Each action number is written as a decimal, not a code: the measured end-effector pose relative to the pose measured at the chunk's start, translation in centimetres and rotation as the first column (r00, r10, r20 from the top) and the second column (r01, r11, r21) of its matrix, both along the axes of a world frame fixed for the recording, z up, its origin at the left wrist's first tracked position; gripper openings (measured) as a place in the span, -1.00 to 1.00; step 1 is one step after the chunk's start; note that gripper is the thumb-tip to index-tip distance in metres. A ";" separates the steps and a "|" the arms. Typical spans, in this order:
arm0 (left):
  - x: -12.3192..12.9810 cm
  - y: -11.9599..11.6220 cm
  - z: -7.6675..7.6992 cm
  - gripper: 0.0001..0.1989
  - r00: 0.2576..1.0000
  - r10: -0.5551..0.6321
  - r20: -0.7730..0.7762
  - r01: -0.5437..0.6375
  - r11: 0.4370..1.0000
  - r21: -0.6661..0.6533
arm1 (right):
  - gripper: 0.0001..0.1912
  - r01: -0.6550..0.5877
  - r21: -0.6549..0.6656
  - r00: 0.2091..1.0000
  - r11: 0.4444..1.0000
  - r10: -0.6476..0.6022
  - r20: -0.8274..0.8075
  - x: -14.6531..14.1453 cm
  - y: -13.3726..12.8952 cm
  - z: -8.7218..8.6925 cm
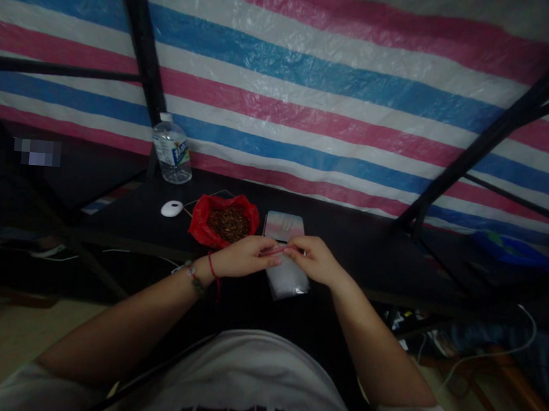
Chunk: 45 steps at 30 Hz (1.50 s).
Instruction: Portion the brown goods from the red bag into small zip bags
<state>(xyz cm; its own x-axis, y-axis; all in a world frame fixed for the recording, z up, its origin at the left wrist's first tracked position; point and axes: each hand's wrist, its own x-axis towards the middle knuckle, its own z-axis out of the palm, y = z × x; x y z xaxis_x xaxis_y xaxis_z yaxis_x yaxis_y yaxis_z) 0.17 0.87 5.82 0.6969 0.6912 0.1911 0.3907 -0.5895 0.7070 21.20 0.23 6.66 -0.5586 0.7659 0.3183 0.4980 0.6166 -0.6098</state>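
A clear plastic bag [288, 277] with a pinkish-red strip along its top edge hangs in front of the black table's edge. My left hand [246, 255], with bracelets at the wrist, pinches the left end of that strip. At the other end, the fingers of my right hand [312, 256] are closed on the same edge. Just behind the bag lies a small flat device with a shiny top [284, 226], partly covered by my hands. Beside my left hand sits an open red plastic bag [201, 223] filled with small brown pieces [229, 221].
A clear bottle [173, 153] with a blue label stands at the back left of the black table [347, 243]. Near it lies a white mouse-shaped object [172, 208]. Black metal posts [147, 50] rise at both sides before a striped plastic sheet [301, 106].
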 end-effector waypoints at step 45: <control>-0.3 -1.0 1.4 -0.65 0.987 0.130 0.091 -0.116 0.983 -0.144 | -0.48 0.016 -0.139 0.994 0.990 -0.030 -0.101 1.4 0.2 -0.4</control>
<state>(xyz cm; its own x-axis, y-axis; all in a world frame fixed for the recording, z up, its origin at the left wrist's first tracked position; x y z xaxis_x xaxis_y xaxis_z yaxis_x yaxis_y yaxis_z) -0.11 -0.11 7.19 0.5873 0.7950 0.1520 0.3778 -0.4354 0.8171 22.59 0.41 6.30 -0.5099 0.8187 0.2640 0.4414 0.5124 -0.7366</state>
